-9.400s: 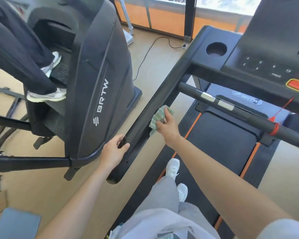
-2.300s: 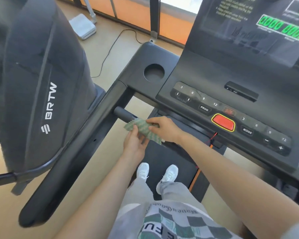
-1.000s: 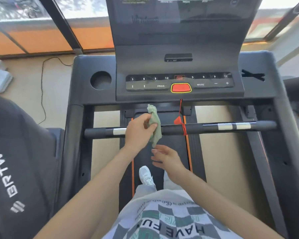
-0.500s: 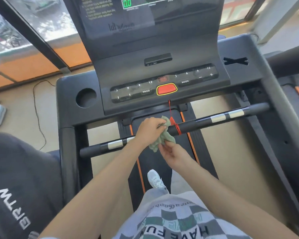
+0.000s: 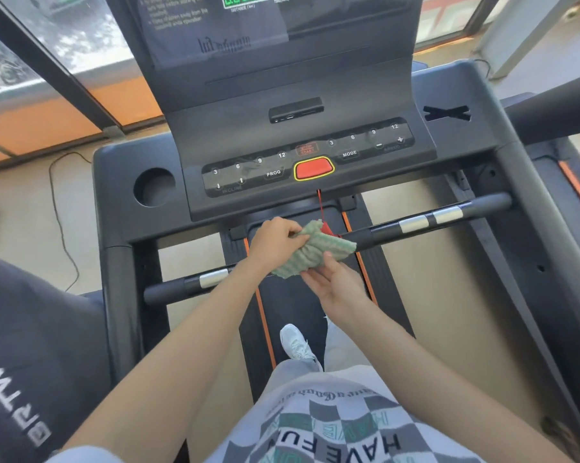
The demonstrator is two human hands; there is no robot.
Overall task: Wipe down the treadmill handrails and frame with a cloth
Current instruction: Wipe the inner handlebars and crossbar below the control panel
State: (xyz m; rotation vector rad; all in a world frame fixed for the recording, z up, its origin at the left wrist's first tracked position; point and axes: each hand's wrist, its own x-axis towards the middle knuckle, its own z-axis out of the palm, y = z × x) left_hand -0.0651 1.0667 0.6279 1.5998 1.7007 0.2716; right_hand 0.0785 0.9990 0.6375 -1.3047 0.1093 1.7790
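Note:
A green ribbed cloth (image 5: 310, 250) is draped over the middle of the treadmill's black front crossbar (image 5: 425, 222), which has silver sensor strips. My left hand (image 5: 275, 243) pinches the cloth's upper left edge from above the bar. My right hand (image 5: 335, 284) holds the cloth's lower edge from beneath, palm up. A red safety cord (image 5: 322, 212) hangs from the console (image 5: 308, 162) and touches the cloth. The left side handrail (image 5: 119, 295) and right side handrail (image 5: 529, 228) run toward me.
A dark BRTW machine (image 5: 31, 362) stands close on the left. A second treadmill (image 5: 572, 182) is at the right edge. A cable (image 5: 59, 222) trails over the tan floor. A round cup holder (image 5: 154, 187) sits left of the console. My shoe (image 5: 295, 344) stands on the belt.
The cloth has been spread wider along the crossbar, now reaching further right. My right hand has shifted under its lower edge. The camera has moved closer to the console.

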